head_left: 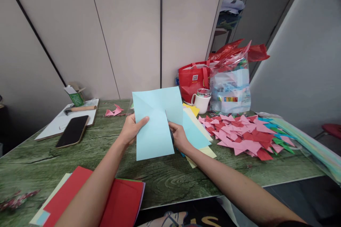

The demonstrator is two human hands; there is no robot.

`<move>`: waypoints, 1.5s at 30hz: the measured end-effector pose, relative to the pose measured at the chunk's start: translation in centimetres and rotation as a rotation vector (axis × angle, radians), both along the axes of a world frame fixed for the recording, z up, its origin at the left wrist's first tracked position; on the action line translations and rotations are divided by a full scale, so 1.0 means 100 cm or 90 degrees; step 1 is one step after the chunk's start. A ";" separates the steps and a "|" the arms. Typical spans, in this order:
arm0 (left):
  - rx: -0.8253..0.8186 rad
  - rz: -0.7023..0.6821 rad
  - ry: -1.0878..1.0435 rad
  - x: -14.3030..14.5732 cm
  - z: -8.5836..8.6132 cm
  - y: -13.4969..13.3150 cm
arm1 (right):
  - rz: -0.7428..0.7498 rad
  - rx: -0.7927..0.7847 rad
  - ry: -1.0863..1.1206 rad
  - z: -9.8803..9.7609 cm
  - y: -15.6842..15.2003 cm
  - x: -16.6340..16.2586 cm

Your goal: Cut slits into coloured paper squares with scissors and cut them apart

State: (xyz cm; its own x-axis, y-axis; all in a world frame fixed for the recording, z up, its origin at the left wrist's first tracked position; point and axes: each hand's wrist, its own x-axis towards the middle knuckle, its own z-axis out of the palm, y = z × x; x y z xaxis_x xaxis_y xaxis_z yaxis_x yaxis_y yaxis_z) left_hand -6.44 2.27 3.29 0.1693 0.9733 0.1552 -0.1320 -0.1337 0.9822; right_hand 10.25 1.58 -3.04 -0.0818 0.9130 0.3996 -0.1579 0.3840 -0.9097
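A light blue sheet of paper [154, 127] is held up above the table, with crease lines meeting near its middle. My left hand [131, 127] grips its left edge, thumb on the front and fingers behind. At the right, my right hand [178, 135] is closed on a pair of scissors [172, 137]; its dark handle shows and a thin blade lies along a cut running up from the bottom edge. Most of the scissors is hidden by hand and paper. Behind that hand lie loose blue and pale yellow sheets [195, 131].
Folded pink and red paper stars [239, 134] are heaped at right, before a white mug [201, 101], red bag [193, 79] and plastic bag [230, 88]. At left are a phone [73, 131], hammer [80, 109] and green box [76, 95]. Red sheets [124, 202] lie near my left forearm.
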 end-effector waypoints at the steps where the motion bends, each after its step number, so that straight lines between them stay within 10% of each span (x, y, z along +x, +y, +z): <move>1: -0.001 -0.002 -0.001 0.000 0.000 0.000 | 0.001 0.001 0.000 0.000 0.000 0.000; 45: 0.000 -0.014 0.085 0.000 0.002 -0.003 | 0.013 0.019 0.034 0.004 0.000 0.000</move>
State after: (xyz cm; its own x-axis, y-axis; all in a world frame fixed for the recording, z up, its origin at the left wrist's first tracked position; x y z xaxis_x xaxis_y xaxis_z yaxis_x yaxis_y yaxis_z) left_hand -6.45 2.01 3.52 0.2096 0.9692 0.1294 -0.0023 -0.1319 0.9913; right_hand 10.24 1.55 -2.62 -0.0781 0.8992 0.4306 -0.2146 0.4066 -0.8880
